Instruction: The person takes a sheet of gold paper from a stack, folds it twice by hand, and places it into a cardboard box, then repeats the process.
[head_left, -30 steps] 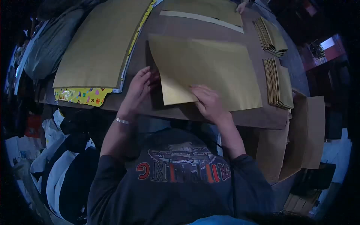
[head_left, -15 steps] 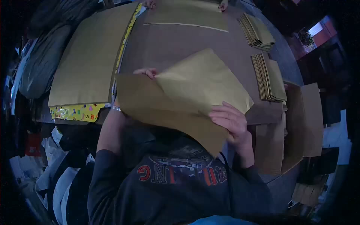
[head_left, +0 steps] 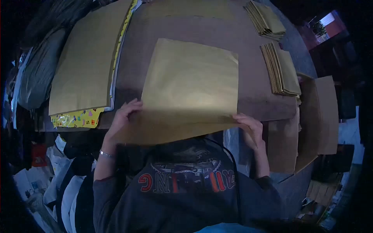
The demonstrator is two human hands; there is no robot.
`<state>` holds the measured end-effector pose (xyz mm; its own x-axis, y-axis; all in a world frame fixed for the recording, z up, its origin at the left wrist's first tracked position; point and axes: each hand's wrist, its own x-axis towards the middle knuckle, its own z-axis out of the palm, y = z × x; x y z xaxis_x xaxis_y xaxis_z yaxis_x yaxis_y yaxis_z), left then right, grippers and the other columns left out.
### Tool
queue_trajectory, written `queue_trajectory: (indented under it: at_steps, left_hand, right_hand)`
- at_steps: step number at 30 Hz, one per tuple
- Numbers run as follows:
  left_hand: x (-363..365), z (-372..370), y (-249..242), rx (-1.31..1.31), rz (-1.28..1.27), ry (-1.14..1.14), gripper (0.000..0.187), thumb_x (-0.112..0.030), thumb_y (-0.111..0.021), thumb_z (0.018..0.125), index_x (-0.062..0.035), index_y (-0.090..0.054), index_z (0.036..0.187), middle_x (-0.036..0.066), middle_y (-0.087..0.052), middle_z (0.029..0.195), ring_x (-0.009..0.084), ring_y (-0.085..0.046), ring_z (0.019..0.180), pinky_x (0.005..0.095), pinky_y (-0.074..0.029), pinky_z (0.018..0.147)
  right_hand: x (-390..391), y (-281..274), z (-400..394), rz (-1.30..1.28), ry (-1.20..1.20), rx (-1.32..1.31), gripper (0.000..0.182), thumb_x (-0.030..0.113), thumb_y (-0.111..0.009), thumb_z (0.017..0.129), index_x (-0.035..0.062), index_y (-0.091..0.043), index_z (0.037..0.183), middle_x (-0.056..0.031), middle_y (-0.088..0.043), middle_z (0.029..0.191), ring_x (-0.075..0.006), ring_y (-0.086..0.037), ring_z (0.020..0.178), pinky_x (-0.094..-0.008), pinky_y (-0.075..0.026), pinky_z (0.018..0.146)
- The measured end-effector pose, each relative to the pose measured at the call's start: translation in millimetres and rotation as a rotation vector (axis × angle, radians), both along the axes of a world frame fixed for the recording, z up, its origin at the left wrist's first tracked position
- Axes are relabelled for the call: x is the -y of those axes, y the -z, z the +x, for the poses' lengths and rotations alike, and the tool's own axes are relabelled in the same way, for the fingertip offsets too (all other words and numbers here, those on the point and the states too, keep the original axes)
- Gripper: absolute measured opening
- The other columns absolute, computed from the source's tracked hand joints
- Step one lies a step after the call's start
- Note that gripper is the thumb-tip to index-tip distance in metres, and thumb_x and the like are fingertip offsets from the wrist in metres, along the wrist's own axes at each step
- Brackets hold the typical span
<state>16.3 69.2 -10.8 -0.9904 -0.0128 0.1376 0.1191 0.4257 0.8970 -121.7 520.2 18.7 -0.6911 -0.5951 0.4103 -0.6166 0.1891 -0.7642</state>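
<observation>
A large sheet of brown paper (head_left: 190, 81) lies partly on the table in front of me, its near part bent down over the table's front edge. My left hand (head_left: 126, 116) grips the sheet at its left side, fingers on top near the edge. On the right side my right hand (head_left: 250, 127) holds the sheet's edge between thumb and fingers. Close to my body, the near part of the sheet is curved and slightly blurred.
A stack of large brown sheets (head_left: 87, 58) lies on yellow patterned material (head_left: 77, 118) at the left. Folded brown paper bundles (head_left: 280, 70) (head_left: 266, 19) sit at the right of the table (head_left: 256, 77). An open cardboard box (head_left: 309, 120) stands beyond the right edge.
The sheet has turned and flattened onto the table, no longer folded diagonally. My left hand has come nearer to me, my right hand slightly down. The other person's hands at the far side are out of view.
</observation>
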Motion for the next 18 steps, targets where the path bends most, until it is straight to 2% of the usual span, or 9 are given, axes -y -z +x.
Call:
queue_trajectory:
  at_steps: [2,4,6,7,9,10,12,16,18]
  left_hand:
    - [-18,3,-3,0.047,-0.685,-0.023,0.033,0.0,-0.067,0.074,-0.0167,-0.07,0.102,0.007,-0.067,0.118,0.0331,-0.05,0.128,0.0534,-0.025,0.114]
    - [-20,-1,0,0.041,-0.623,-0.056,0.033,0.0,-0.066,0.073,-0.0201,-0.071,0.098,0.004,-0.068,0.117,0.0332,-0.049,0.129,0.0586,-0.021,0.113]
    - [-11,-6,5,-0.066,-0.62,-0.039,0.021,-0.004,-0.066,0.077,-0.0139,-0.072,0.094,0.008,-0.069,0.113,0.03,-0.054,0.124,0.0511,-0.034,0.107]
    - [-13,-7,1,-0.069,-0.622,-0.035,0.021,-0.004,-0.066,0.077,-0.0139,-0.072,0.094,0.008,-0.069,0.113,0.03,-0.054,0.124,0.0511,-0.034,0.107]
    - [-21,-7,-11,0.296,-0.199,-0.184,0.011,-0.01,-0.066,0.083,-0.0046,-0.07,0.091,0.012,-0.07,0.101,0.0295,-0.064,0.104,0.042,-0.048,0.091]
    - [-16,-13,-10,-0.021,-0.46,-0.059,0.019,-0.015,-0.062,0.089,0.0031,-0.065,0.091,0.016,-0.067,0.086,0.0292,-0.066,0.079,0.0348,-0.052,0.073]
    - [-22,-21,-12,0.061,-0.353,-0.135,0.019,-0.015,-0.06,0.091,0.0036,-0.063,0.092,0.016,-0.065,0.082,0.0289,-0.064,0.074,0.035,-0.051,0.07]
    - [-19,-52,-1,0.231,-0.169,-0.316,0.02,-0.017,-0.056,0.095,0.0028,-0.058,0.092,0.017,-0.059,0.074,0.0261,-0.061,0.067,0.0335,-0.048,0.063]
    - [-20,-72,-6,0.384,-0.168,-0.366,0.022,-0.02,-0.053,0.096,0.0017,-0.057,0.092,0.021,-0.06,0.077,0.0327,-0.063,0.072,0.0393,-0.049,0.066]
  right_hand:
    - [-2,1,1,-0.005,0.061,0.052,0.018,0.003,-0.066,0.079,-0.0005,-0.067,0.097,-0.0188,-0.07,0.097,-0.0308,-0.069,0.094,-0.0387,-0.053,0.085]
    - [-3,7,-2,0.028,0.153,0.026,0.017,-0.001,-0.054,0.084,-0.0029,-0.065,0.096,-0.0178,-0.069,0.09,-0.0283,-0.07,0.082,-0.035,-0.053,0.072]
    - [-7,13,-5,0.04,0.272,-0.007,0.018,0.003,-0.051,0.089,-0.004,-0.064,0.1,-0.0169,-0.068,0.085,-0.026,-0.068,0.076,-0.035,-0.052,0.068]
    - [-8,20,-10,0.056,0.336,0.032,0.021,0.008,-0.051,0.093,-0.0041,-0.064,0.104,-0.0161,-0.067,0.083,-0.0254,-0.067,0.074,-0.0345,-0.05,0.067]
    - [-1,20,-21,-0.006,0.411,0.044,0.021,0.01,-0.051,0.094,-0.0039,-0.063,0.104,-0.0164,-0.067,0.083,-0.0246,-0.066,0.075,-0.0348,-0.05,0.068]
    - [7,20,-27,-0.068,0.482,0.057,0.022,0.012,-0.051,0.094,-0.0037,-0.063,0.104,-0.0168,-0.067,0.084,-0.0238,-0.066,0.076,-0.0351,-0.05,0.069]
    - [25,8,-46,-0.097,0.52,-0.095,0.025,0.016,-0.053,0.096,-0.0034,-0.064,0.105,-0.0172,-0.067,0.088,-0.0233,-0.065,0.078,-0.0352,-0.049,0.07]
    - [43,6,-108,0.007,0.625,0.188,0.036,0.029,-0.054,0.097,-0.0036,-0.062,0.111,-0.0172,-0.068,0.097,-0.0239,-0.065,0.09,-0.035,-0.049,0.079]
    - [49,12,-127,0.002,0.601,0.282,0.042,0.034,-0.054,0.098,-0.0039,-0.061,0.115,-0.0181,-0.067,0.102,-0.0258,-0.064,0.097,-0.0353,-0.049,0.084]
